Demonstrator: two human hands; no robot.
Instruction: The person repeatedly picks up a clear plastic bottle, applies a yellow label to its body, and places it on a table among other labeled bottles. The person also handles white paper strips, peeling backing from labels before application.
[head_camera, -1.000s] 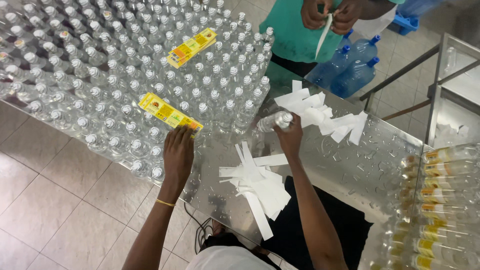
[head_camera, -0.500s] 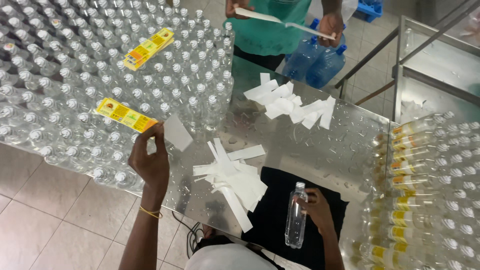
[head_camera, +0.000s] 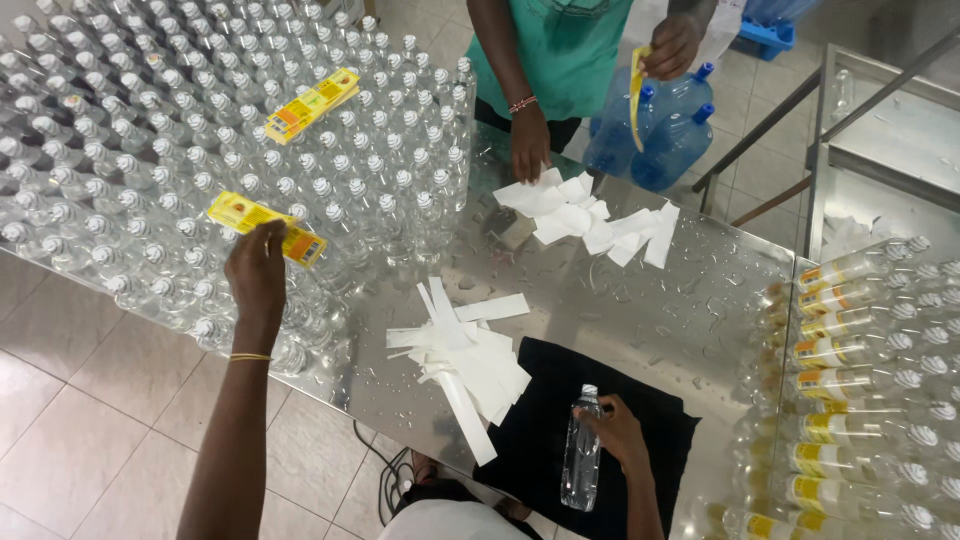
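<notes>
Presently, clear plastic bottle (head_camera: 581, 455) is gripped around mid-body by right hand (head_camera: 617, 430), fingers wrapped closed; bottle held upright over black cloth (head_camera: 640, 425) at near table edge, probably for labelling access. Left hand (head_camera: 256, 275) is extended over massed clear bottles (head_camera: 130, 130), fingers resting on stack of yellow labels (head_camera: 262, 227) laid across bottle caps; whether stack is pinched cannot be told. Left arm is stretched forward, wrist bent down. White backing strips (head_camera: 465, 360) are piled between both hands on wet steel table (head_camera: 640, 310). Second person's hand (head_camera: 529, 148) is pressed on further strip pile (head_camera: 590, 215).
</notes>
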